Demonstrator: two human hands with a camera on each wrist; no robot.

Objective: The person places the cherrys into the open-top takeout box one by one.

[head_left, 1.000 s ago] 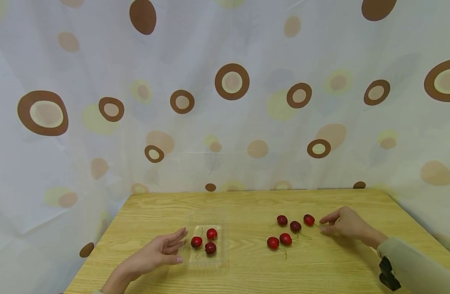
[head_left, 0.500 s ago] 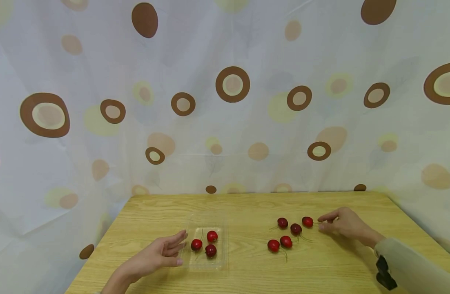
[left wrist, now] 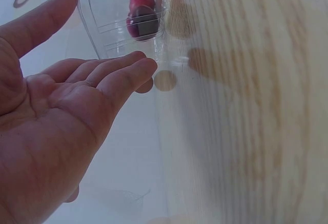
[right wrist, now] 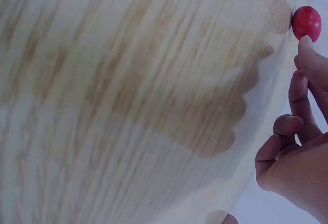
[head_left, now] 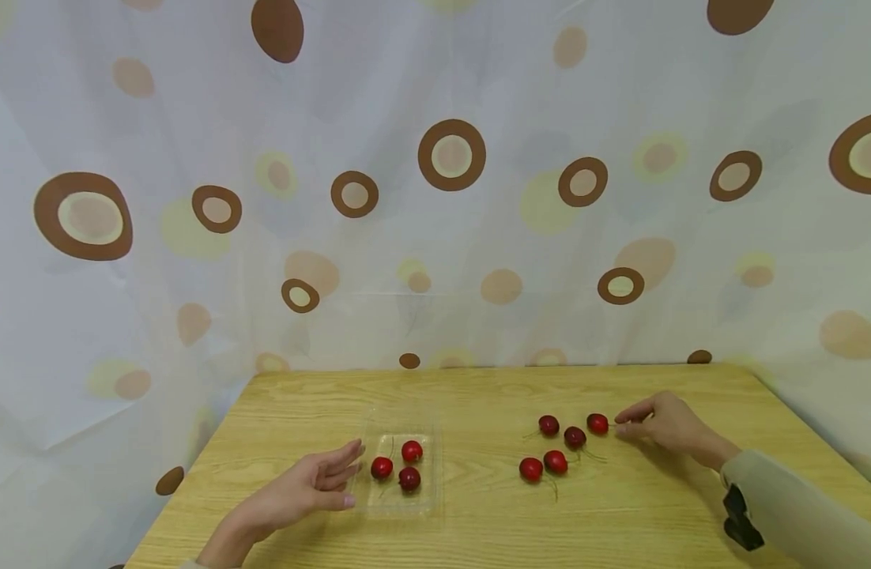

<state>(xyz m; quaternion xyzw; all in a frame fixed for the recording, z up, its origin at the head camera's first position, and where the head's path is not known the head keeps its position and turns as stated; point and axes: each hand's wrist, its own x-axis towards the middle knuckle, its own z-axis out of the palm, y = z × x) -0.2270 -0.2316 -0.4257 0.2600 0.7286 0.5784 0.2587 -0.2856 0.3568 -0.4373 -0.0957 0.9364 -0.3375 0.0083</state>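
Barely shifted from a second ago, the right hand has drawn its thumb and forefinger together at the stem side of the rightmost cherry, fingertips touching or just beside the glossy red fruit; whether the stem is pinched cannot be told. Four more round cherries lie loose just left of it. At the near left, the left hand rests palm-up, fingers relaxed, against a clear, thin-walled plastic tray holding three cherries. All sit on a pale wood-grain table before a white curtain printed with brown and tan ovals.
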